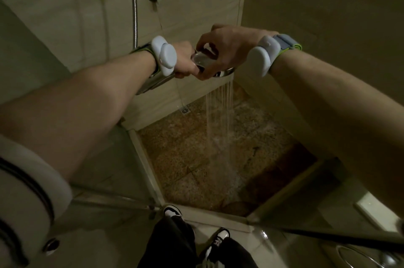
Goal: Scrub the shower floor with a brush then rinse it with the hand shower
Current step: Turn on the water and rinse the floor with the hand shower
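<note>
Gripping the handle of the hand shower [204, 61], the left hand [185, 59] holds it above the shower floor [196, 158]. Just right, the right hand [227, 49] curls over its head, and water [220, 114] streams onto the wet floor.

Bathroom: tiled shower stall [196, 16], floor drain [185, 110].

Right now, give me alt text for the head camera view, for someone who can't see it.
Both hands, left hand and right hand, grip a chrome hand shower spraying water onto the wet speckled shower floor. A drain sits by the tiled back wall, and the person's shoes stand outside the threshold.
</note>
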